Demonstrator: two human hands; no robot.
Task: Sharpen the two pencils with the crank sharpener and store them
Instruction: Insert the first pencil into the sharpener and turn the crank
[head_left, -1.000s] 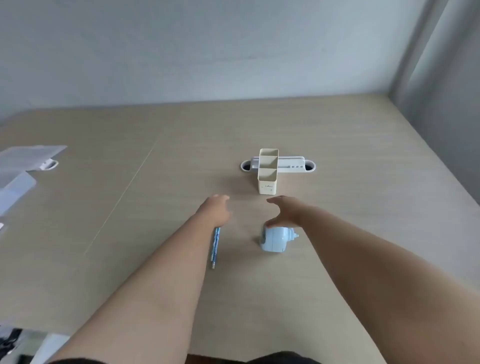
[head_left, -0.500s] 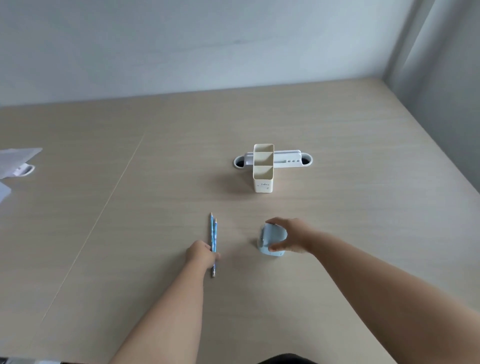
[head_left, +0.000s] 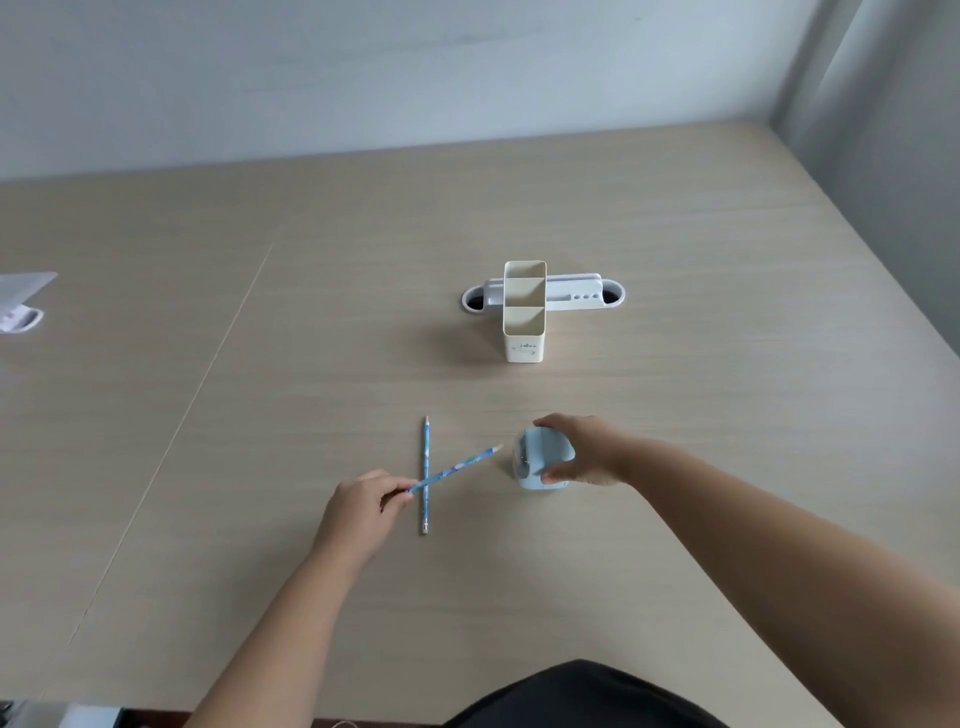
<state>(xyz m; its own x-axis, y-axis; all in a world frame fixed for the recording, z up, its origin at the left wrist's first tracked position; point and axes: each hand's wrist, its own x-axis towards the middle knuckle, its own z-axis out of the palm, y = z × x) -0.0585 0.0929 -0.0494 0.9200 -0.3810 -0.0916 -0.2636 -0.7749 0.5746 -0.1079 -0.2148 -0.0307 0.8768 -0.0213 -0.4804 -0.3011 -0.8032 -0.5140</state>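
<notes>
My left hand (head_left: 363, 512) pinches the back end of a blue patterned pencil (head_left: 457, 469), lifted and angled, its tip pointing right toward the sharpener. A second blue pencil (head_left: 425, 452) lies flat on the table, running away from me, crossed by the held one. My right hand (head_left: 587, 449) wraps around the light blue crank sharpener (head_left: 535, 462) from its right side; the sharpener's front face is turned to the left. A cream pencil holder (head_left: 524, 332) with open compartments stands farther back, with nothing visible inside.
A white cable-port fitting (head_left: 582, 299) is set in the wooden table (head_left: 727, 364) just behind the holder. White objects (head_left: 21, 306) sit at the far left edge. A wall runs along the table's back, and a corner lies at the right.
My left hand has lifted one pencil off the table and swung its tip toward the sharpener. My right hand stays on the sharpener. The other pencil stays put.
</notes>
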